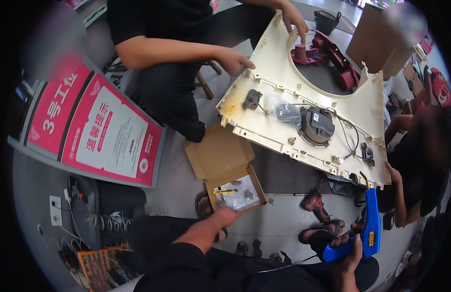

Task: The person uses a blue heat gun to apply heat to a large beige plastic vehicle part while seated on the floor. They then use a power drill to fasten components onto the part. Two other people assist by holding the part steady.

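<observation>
My right hand [351, 250] is wrapped around the handle of a blue plastic welding gun [371, 224]. Its bent brass-coloured tip points up beside the lower right corner of a large cream plastic panel [266, 127], and a cable trails left from its grip. At the near edge of an opened cardboard box [256, 181] is my left hand [225, 217], its fingers mostly hidden. Inside the box lie a printed sheet, a yellow utility knife [225, 191] and small parts in clear plastic. The tilted panel carries a round black unit [318, 125] and wiring.
One person's hands [235, 61] steady the panel's far left side; another person's hand [394, 174] holds its right corner. A red cordless drill [315, 207] lies on the floor. Maroon parts [335, 58] show through the panel's round cutout. A pink sign stand [113, 129] stands left.
</observation>
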A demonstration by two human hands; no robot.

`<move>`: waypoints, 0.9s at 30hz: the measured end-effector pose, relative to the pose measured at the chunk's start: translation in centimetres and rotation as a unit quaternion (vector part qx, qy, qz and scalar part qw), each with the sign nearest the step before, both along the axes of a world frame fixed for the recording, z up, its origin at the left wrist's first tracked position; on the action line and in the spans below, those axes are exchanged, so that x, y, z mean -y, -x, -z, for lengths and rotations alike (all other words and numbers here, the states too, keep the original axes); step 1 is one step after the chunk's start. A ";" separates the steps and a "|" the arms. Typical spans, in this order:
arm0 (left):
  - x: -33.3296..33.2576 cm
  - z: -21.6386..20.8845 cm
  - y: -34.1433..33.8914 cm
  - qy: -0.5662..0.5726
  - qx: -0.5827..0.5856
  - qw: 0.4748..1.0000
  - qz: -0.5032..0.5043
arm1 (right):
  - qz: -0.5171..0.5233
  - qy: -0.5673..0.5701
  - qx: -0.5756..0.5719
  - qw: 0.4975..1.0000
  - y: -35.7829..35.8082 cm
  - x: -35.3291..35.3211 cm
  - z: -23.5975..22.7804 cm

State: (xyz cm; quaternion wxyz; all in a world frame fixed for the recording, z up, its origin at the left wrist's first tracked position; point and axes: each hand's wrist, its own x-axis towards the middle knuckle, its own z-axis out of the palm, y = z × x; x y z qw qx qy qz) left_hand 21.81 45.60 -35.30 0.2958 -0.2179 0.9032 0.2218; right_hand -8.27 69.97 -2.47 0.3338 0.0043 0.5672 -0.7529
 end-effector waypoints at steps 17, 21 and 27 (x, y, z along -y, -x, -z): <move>7.7 -1.1 -26.2 -0.071 0.140 0.987 -0.040 | -0.024 0.010 -0.089 0.996 0.2 -1.0 -0.5; 0.2 -1.3 -25.9 -0.052 0.136 0.973 -0.179 | -0.042 0.051 -0.076 0.995 0.0 -0.8 -0.2; -3.3 -2.8 -15.4 0.032 0.027 0.959 -0.279 | -0.015 0.052 -0.090 0.994 -1.7 1.7 -4.0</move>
